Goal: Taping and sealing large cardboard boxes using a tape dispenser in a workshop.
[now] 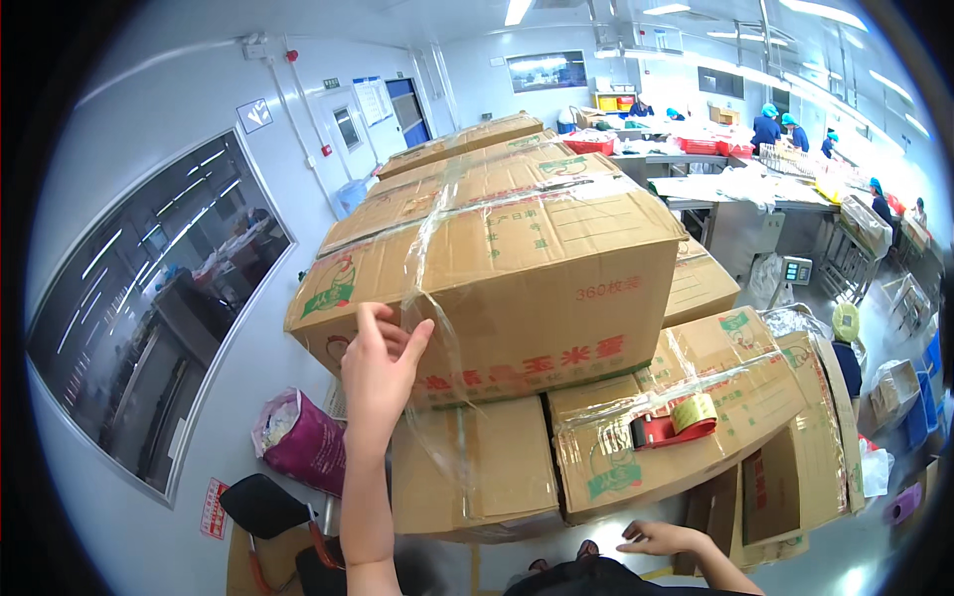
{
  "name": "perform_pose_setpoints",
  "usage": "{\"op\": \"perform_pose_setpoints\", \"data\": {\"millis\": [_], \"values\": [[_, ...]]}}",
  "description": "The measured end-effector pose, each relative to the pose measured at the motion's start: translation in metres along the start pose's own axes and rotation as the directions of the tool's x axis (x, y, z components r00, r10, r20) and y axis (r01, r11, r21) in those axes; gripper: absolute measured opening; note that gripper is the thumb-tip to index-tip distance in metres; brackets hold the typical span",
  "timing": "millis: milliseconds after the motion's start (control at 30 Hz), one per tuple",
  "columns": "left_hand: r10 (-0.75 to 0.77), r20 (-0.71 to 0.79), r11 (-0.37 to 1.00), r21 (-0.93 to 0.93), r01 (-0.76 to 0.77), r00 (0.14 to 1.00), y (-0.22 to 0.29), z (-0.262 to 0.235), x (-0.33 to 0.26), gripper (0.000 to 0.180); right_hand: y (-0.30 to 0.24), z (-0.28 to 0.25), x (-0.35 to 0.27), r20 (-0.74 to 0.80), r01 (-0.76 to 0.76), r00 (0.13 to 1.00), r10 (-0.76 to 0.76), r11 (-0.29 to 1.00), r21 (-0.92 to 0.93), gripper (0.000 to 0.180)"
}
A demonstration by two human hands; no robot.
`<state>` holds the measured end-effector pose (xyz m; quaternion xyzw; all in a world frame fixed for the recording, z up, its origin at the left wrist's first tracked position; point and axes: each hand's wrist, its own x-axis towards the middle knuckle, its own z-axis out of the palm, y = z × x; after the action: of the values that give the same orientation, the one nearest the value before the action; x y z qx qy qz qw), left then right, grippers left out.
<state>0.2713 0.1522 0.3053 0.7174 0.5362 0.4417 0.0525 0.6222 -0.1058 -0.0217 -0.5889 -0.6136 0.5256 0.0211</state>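
Your left hand (378,372) is up against the front face of the top carton (497,273), fingers spread and pressing on a loose strip of clear packing tape (437,348) that hangs down the carton's front, near its left corner. That carton sits on top of the stack, above two lower cartons, and the red tape dispenser (676,422) lies on the lower right carton (686,417), below and to the right of the top carton. Your right hand (661,539) hovers low in front of the stack, well below the top carton, fingers loosely open and holding nothing.

To smooth this tape well, keep the flat of your fingers on it and stroke along the strip so no air stays under it. The hanging tail looks crumpled, though the glare makes that hard to judge; pull it taut before pressing it down.
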Motion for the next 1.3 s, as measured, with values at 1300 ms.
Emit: {"op": "perform_pose_setpoints", "data": {"millis": [1300], "values": [[0.253,0.185,0.707,0.635,-0.312,0.950,0.083,-0.151,0.068,0.029,-0.448,-0.355,0.057,-0.210,0.203,0.132,-0.969,0.234,-0.951,0.023]]}}
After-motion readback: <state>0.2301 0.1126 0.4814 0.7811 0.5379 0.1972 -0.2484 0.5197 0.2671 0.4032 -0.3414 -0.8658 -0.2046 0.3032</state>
